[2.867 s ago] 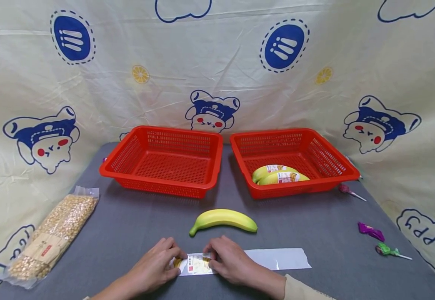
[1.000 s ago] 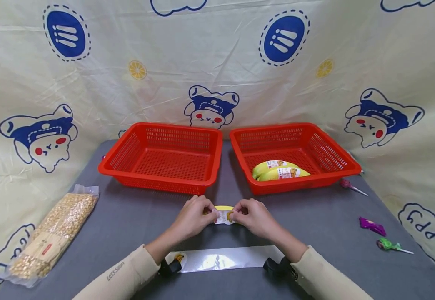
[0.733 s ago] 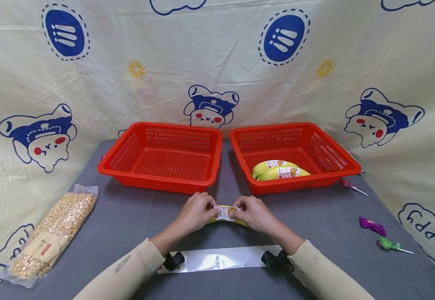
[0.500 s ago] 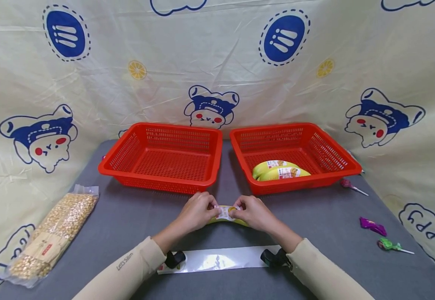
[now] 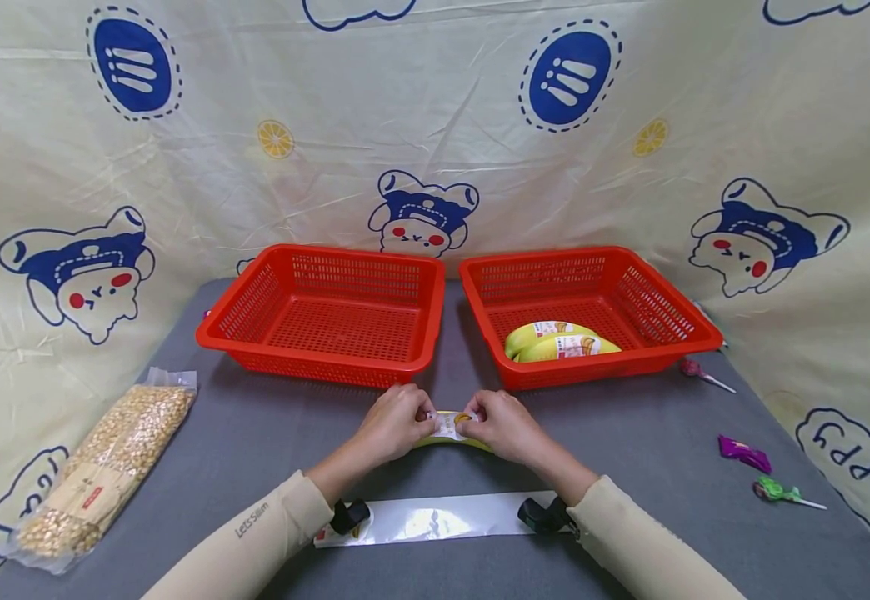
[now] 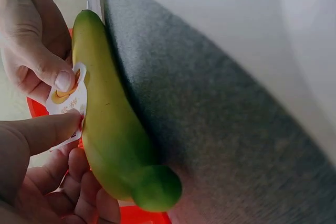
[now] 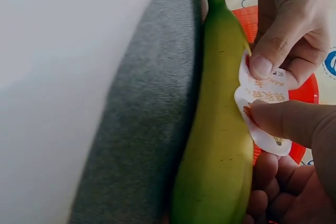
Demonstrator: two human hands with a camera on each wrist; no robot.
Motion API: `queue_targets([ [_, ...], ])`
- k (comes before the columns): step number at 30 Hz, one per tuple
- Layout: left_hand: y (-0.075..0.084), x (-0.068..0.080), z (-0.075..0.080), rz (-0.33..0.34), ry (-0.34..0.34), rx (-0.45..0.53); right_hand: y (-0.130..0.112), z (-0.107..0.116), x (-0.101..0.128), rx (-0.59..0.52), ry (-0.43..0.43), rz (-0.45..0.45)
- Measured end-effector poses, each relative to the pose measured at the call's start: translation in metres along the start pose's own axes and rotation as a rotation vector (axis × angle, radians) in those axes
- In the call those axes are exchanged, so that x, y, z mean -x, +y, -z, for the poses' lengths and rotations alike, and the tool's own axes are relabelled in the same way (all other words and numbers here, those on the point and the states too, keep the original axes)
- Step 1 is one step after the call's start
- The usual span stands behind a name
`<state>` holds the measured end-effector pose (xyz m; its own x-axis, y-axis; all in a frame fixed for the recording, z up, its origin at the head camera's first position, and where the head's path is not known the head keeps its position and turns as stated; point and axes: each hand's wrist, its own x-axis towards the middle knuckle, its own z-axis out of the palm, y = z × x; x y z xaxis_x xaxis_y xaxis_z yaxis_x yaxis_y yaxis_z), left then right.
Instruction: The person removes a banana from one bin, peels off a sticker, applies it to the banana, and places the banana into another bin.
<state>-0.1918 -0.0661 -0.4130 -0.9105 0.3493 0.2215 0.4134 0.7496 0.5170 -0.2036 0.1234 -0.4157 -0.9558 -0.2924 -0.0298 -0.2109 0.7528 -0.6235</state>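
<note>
I pinch a sticker (image 5: 450, 424) with both hands, left hand (image 5: 393, 425) and right hand (image 5: 501, 427), pressing it onto the banana (image 7: 218, 129) lying on the surface (image 5: 255, 433).

At the start both hands were low in the frame, peeling a sticker from the white backing strip (image 5: 442, 523), and the banana (image 5: 452, 439) lay free above them. Now the left hand (image 5: 396, 422) and the right hand (image 5: 497, 425) are higher, in the middle of the frame, on the banana. The sticker (image 5: 450, 424) has left the strip and is pressed on the banana's peel. In the last second the thumbs came closer together over it.
</note>
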Motion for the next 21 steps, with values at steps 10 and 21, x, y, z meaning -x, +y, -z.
queue_targets([
  [10,-0.001,0.002,-0.004,-0.021,0.021,-0.035,0.006,-0.009,0.006,0.114,0.149,0.122],
  [21,0.0,0.003,-0.002,0.007,-0.062,-0.063,0.002,-0.011,0.003,0.17,0.14,0.118],
])
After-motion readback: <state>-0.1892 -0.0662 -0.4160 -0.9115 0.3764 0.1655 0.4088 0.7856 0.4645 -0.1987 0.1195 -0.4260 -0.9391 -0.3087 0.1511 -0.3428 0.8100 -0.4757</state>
